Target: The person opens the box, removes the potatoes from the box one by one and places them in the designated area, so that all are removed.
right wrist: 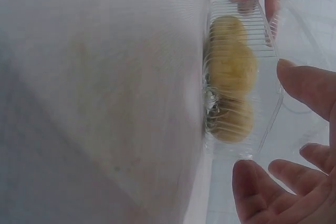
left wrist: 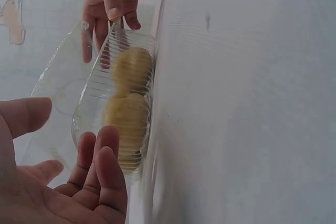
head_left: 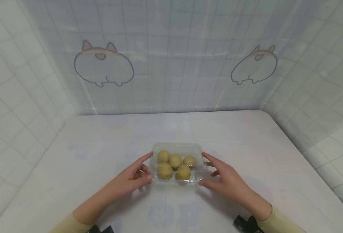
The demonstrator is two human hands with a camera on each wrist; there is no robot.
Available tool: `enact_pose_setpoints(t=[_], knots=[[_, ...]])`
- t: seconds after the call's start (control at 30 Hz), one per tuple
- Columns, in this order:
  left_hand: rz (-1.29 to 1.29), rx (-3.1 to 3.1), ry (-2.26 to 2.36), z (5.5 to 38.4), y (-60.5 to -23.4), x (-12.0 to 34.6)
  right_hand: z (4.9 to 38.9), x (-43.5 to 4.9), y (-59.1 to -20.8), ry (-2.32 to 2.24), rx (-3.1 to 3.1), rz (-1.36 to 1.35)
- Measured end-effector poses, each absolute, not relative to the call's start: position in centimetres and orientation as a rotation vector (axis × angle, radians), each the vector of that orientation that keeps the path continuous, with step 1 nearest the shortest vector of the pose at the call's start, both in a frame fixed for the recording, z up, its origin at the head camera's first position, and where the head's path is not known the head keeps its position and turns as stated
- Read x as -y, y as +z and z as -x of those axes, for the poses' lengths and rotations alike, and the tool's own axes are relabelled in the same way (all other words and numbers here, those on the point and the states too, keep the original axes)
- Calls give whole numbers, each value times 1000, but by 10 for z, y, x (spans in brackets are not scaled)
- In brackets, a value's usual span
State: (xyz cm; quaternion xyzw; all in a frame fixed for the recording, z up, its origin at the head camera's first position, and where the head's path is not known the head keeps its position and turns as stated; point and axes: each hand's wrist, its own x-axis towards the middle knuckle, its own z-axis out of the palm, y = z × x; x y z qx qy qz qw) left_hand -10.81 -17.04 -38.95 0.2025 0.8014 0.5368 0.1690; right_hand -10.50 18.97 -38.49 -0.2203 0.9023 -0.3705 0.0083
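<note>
Clear box [head_left: 174, 182] on table [head_left: 165, 129], between the fingers of left hand [head_left: 129, 178] and right hand [head_left: 225, 178]. Both: thumb and index spread apart at its ends (contact perhaps light; hard to tell). Five yellow pieces [head_left: 175, 160] inside, between fingertips.

Round pieces [head_left: 175, 160] yellow; box [head_left: 175, 146] clear, ribbed; sleeves [head_left: 279, 223] pale yellow; table [head_left: 110, 136] whitish; wall [head_left: 177, 74] at 12 o'clock bluish-grey, gridded.

From where I stood, no text could be read; pale bluish, letter-like marks [head_left: 189, 213] at six o'clock on the white tabletop [head_left: 232, 136] were illegibly blurred.
</note>
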Motion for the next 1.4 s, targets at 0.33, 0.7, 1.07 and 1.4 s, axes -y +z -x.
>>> enact_pose_setpoints(t=[0.33,0.7,1.07,1.4], knots=[[-557,-2310,1474,114,-388,173,107,-192,-386,-1156,-2836,726],[-529,-2541,1377,123,-387,172,116,-194,-384,-1233,-2850,831],[-519,-2599,1458,133,-386,169,122,-193,-381,-1278,-2876,745],[-584,-2611,1481,137,-384,169,127,-193,-383,-1327,-2871,796]])
